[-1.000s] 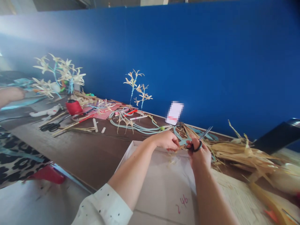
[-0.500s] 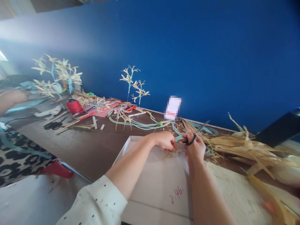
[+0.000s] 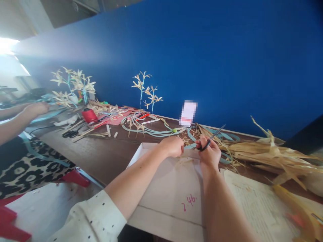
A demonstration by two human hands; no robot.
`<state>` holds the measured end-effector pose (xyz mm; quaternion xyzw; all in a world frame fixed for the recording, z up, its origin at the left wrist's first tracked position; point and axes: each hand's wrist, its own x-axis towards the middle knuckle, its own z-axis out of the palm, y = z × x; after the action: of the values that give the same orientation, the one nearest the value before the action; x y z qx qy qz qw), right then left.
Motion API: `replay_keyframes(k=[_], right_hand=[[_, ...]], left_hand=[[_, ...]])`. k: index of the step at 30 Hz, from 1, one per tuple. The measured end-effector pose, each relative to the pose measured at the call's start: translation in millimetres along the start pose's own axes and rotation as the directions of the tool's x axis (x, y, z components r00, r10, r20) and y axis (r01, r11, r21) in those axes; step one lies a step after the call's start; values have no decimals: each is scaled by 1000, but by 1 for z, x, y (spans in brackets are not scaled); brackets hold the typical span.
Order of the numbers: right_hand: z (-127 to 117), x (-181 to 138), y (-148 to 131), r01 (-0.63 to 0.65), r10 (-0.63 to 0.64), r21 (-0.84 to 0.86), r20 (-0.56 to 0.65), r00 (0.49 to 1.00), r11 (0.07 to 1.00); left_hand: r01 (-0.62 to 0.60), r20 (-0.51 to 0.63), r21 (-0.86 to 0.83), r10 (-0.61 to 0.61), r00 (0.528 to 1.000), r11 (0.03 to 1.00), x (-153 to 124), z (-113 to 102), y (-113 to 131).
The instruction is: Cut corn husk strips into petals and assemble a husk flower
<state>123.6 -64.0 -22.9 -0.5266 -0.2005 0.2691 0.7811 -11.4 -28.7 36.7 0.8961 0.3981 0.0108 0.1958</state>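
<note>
My right hand [image 3: 211, 155] is wrapped round the black handle of a pair of scissors [image 3: 216, 133], whose blades point up and away to the right. To its left, my left hand [image 3: 173, 147] is closed over the far edge of a shallow white box [image 3: 164, 188]. What its fingers hold, if anything, is hidden. Pale straw-coloured scraps [image 3: 186, 162] lie in the box just below that hand. Beyond both hands are cut bits of dry husk and pale blue ribbon [image 3: 190, 146].
Dry corn husks [image 3: 267, 153] are heaped at right, above a printed sheet [image 3: 252, 201]. Husk flowers [image 3: 152, 99] on blue stems stand along the blue wall. A red spool [image 3: 89, 116], dark scissors [image 3: 70, 133] and pale blue cords [image 3: 151, 133] lie leftward. Another person's hand [image 3: 39, 109] works at far left.
My left hand has shifted a little up and to the left, away from the scraps. The scissors stay in my right hand. More of the other person's arms shows at left.
</note>
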Motion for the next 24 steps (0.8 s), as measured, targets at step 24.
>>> replay_keyframes(k=[24], right_hand=[[-4,4,6,46,-39,-64,103,994,997]], left_hand=[[-3,-219,-61,-11,976,998,-12,46,-27]])
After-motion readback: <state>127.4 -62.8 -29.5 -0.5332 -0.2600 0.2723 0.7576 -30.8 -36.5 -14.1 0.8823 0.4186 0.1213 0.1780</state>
